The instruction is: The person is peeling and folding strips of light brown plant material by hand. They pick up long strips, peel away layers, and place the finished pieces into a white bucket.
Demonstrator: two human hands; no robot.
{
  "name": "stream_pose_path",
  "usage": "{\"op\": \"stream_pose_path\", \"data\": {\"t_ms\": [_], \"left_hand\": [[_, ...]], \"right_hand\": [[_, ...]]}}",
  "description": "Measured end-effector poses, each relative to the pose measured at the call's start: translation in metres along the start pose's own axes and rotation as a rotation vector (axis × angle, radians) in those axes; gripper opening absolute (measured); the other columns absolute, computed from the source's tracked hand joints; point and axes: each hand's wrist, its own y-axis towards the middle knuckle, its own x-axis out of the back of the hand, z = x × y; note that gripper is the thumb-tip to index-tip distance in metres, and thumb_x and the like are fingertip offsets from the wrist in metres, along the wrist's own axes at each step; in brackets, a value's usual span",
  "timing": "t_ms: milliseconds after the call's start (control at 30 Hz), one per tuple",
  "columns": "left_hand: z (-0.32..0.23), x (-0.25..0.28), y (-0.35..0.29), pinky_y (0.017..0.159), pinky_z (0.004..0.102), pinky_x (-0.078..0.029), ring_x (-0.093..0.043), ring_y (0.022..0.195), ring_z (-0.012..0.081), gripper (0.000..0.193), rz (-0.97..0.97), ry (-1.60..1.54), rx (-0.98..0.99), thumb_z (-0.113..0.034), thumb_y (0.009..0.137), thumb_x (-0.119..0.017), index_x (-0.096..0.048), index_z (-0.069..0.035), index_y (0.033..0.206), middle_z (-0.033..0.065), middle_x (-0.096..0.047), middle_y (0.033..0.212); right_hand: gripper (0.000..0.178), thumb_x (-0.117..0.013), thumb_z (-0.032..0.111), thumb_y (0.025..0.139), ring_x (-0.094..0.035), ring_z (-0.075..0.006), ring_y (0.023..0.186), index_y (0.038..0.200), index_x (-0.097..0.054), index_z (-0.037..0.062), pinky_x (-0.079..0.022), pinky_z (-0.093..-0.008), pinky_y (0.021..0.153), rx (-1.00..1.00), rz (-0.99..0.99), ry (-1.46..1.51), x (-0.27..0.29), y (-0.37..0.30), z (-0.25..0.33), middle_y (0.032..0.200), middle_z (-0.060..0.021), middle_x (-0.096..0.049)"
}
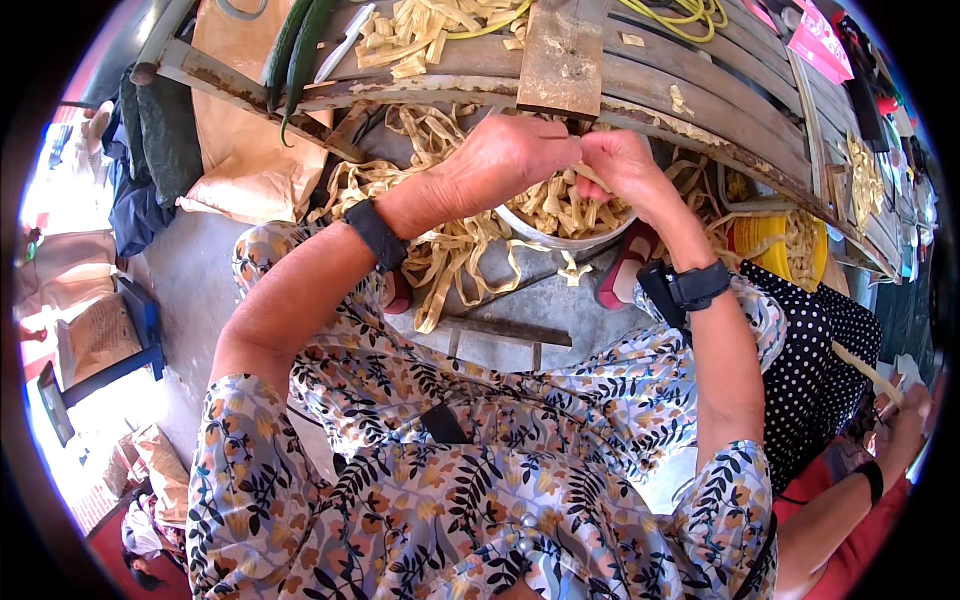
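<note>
My left hand (508, 152) is closed, its fingertips meeting those of my right hand (622, 168) in front of the wooden bench edge. The right fingers are curled in a pinch. What lies between the fingertips is too small and hidden to make out. Directly below them stands a white tub (575, 240) filled with pale yellow, folded strips (560, 208). Long loose strips (455, 255) of the same kind spill in a tangle to the left of the tub. Just beyond my hands, a wooden board (560, 65) lies across the slatted bench (700, 100).
A pile of strips (405, 35) and long dark green vegetables (300, 60) lie on the bench. Brown paper (255, 150) hangs at its left. Low wooden bar (505, 332) sits near my feet. At right are a yellow container (790, 245) and another person's hand (905, 410) with a strip.
</note>
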Motion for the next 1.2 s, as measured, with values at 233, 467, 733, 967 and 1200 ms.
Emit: {"op": "stream_pose_path", "data": {"t_ms": [233, 467, 733, 967, 1200], "left_hand": [[0.025, 0.013, -0.015, 0.055, 0.0216, -0.042, -0.050, 0.061, 0.0046, 0.018, 0.105, -0.702, 0.524, -0.023, 0.080, -0.062, -0.065, -0.006, 0.084, -0.0006, -0.057, 0.066], [0.011, -0.021, -0.015, 0.049, 0.0167, -0.039, -0.045, 0.054, 0.0027, 0.035, 0.082, -1.441, 0.639, -0.036, 0.090, -0.047, -0.060, -0.003, 0.088, -0.0031, -0.052, 0.065], [0.002, -0.053, -0.018, 0.047, 0.0163, -0.037, -0.046, 0.055, 0.0058, 0.035, 0.173, -2.191, 0.606, -0.032, 0.087, -0.052, -0.053, -0.001, 0.102, 0.0048, -0.056, 0.080], [-0.010, -0.023, 0.001, 0.050, 0.0165, -0.041, -0.047, 0.056, 0.0044, 0.022, -0.332, -1.364, 0.989, -0.020, 0.089, -0.050, -0.058, -0.001, 0.096, 0.0013, -0.056, 0.072], [-0.004, -0.010, -0.001, 0.050, 0.0202, -0.042, -0.051, 0.056, 0.0055, 0.028, -0.189, -0.879, 0.750, -0.023, 0.089, -0.050, -0.059, 0.003, 0.086, 0.0016, -0.054, 0.065]], "right_hand": [[0.023, -0.055, 0.021, 0.086, -0.035, -0.0020, 0.040, 0.091, -0.062, -0.0006, -0.026, -0.0179, 0.039, -0.002, 0.415, 0.290, -0.010, -0.023, 0.015, 0.053, 0.0044, -0.047], [0.038, -0.058, 0.028, 0.084, -0.039, -0.0015, 0.040, 0.110, -0.055, 0.0000, -0.032, -0.0159, 0.040, 0.267, 0.172, 0.457, -0.001, -0.023, 0.039, 0.053, 0.0047, -0.048], [0.034, -0.066, 0.025, 0.077, -0.057, -0.0085, 0.060, 0.104, -0.061, 0.0057, -0.044, -0.0210, 0.053, 0.346, -0.027, 0.106, -0.017, -0.014, 0.020, 0.065, -0.0019, -0.058], [0.025, -0.067, 0.026, 0.069, -0.055, -0.0239, 0.071, 0.082, -0.064, 0.0060, -0.044, -0.0317, 0.063, 0.571, -0.628, -0.629, -0.018, -0.011, 0.018, 0.072, -0.0047, -0.057], [0.011, -0.066, 0.013, 0.069, -0.055, -0.0211, 0.069, 0.077, -0.065, 0.0058, -0.043, -0.0296, 0.062, 0.248, -0.235, -0.104, -0.012, -0.002, 0.011, 0.072, -0.0050, -0.058]]}}
